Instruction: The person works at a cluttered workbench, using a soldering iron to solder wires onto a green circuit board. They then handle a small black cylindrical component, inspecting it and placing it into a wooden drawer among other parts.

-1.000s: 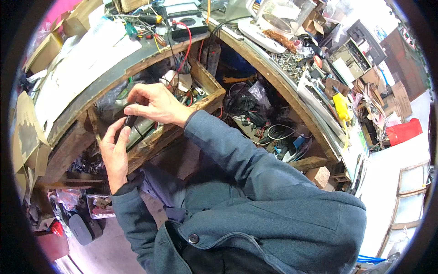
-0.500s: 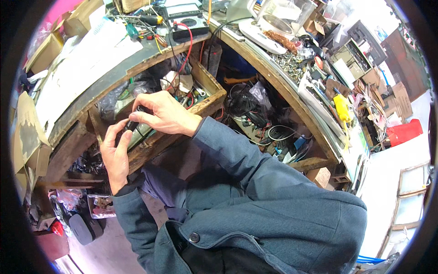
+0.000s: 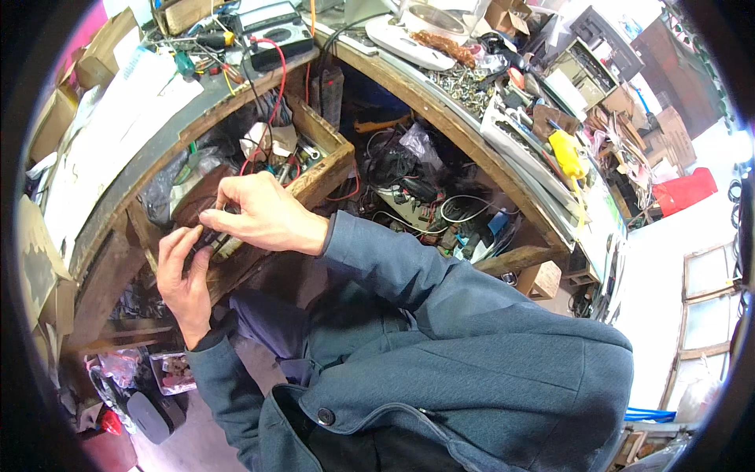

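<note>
My left hand and my right hand meet above an open wooden drawer. Between their fingertips is a small dark piece, mostly covered by the fingers, so its kind does not show. The left thumb and fingers pinch it from below. From above, the right thumb and curled forefinger close on it. Red and black leads run from a meter with a dark case on the bench down into the drawer, near my right hand. Plastic bags, wires and a crumpled pale wrapper lie inside the drawer.
Screwdrivers and pliers lie beside the meter, next to white sheets. On the right bench are a white scale, heaped screws and a yellow tool. Cables and parts fill the space below. Cardboard boxes edge the left.
Both hands have moved slightly left and down in the picture with the small dark piece between them. The whole scene has shifted left as the view turned.
</note>
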Available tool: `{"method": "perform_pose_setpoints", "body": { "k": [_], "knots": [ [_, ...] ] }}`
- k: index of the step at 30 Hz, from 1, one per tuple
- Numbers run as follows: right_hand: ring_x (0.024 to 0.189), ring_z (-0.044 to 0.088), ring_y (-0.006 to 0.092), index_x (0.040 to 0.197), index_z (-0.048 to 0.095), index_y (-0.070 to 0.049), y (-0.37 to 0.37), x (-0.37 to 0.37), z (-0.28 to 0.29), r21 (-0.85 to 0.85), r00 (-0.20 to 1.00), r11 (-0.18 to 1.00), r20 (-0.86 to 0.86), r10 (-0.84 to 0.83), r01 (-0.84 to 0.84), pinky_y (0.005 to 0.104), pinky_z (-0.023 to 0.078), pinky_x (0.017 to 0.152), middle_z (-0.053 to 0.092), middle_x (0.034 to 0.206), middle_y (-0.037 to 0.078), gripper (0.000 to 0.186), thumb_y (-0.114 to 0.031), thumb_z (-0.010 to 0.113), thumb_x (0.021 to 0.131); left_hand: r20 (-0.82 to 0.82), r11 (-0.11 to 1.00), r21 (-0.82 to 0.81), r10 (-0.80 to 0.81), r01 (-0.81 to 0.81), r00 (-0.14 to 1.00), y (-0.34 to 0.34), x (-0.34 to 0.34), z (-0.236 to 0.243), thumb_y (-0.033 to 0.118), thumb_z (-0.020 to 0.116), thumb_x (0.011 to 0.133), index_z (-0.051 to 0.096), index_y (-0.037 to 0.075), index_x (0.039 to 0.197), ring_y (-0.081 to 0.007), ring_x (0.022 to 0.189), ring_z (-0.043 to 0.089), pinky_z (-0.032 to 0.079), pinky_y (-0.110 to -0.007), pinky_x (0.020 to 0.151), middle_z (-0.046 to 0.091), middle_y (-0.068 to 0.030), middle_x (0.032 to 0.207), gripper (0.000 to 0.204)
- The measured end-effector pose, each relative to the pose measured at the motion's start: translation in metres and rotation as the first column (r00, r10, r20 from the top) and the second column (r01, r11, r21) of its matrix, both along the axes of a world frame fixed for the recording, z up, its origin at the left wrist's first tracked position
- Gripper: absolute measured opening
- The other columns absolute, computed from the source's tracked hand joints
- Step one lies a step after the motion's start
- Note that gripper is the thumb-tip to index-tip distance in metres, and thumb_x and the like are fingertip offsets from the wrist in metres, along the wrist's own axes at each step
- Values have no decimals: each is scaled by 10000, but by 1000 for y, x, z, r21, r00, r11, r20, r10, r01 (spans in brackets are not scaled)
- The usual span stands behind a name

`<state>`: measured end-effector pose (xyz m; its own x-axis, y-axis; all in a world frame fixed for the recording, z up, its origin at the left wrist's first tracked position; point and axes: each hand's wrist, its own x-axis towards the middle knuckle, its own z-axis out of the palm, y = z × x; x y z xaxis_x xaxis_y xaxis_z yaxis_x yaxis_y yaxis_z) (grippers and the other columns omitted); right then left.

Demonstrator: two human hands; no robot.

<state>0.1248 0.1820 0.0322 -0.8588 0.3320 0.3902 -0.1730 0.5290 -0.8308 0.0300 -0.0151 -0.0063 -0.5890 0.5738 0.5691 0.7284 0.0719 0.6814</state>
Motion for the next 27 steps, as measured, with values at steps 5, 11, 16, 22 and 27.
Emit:
{"method": "perform_pose_setpoints", "body": {
  "k": [5, 11, 16, 22, 27],
  "knots": [
    [583, 617, 107, 838, 662, 29, -2, 7, -2, -71, 999, 997, 31, -8, 10, 300, 483, 525, 627, 616, 99, 375, -313, 767, 948, -89, 1000, 15, -1, 2, 996, 4, 4, 1, -68, 748, 846, 741, 19, 1171, -250, 1125, 642, 493, -352, 1000, 686, -89, 1167, 336],
    [595, 631, 63, 969, 635, -8, -6, 19, -6, -456, 979, 881, 86, 184, -125, 226, 507, 516, 664, 716, 21, 238, -227, 713, 1017, -176, 998, 47, -20, 28, 984, 7, 8, 0, -69, 770, 799, 750, 37, 1119, -269, 1108, 643, 513, -363, 967, 689, -89, 1137, 337],
    [523, 603, 68, 965, 608, -22, -8, 25, -13, -576, 975, 814, 135, 176, -68, 222, 478, 461, 642, 684, 22, 262, -263, 672, 1046, -247, 999, 28, -26, 34, 969, 12, 15, 3, -71, 769, 787, 761, 44, 1094, -291, 1098, 640, 518, -382, 966, 691, -85, 1126, 328],
    [439, 554, 73, 940, 597, -40, -7, 25, -24, -695, 970, 718, 142, 196, -43, 219, 431, 398, 626, 649, 30, 299, -307, 627, 1071, -332, 1000, 27, 2, 7, 943, 14, 18, 1, -62, 793, 783, 767, 53, 1082, -297, 1097, 637, 526, -402, 953, 698, -86, 1128, 322],
    [418, 532, 81, 932, 590, -44, -10, 26, -33, -778, 969, 628, 140, 204, -20, 227, 407, 379, 621, 643, 42, 303, -307, 605, 1083, -439, 999, 31, -1, 16, 899, 15, 16, -8, -40, 812, 779, 764, 51, 1087, -313, 1097, 634, 523, -418, 961, 699, -87, 1138, 325]
  ]
}}
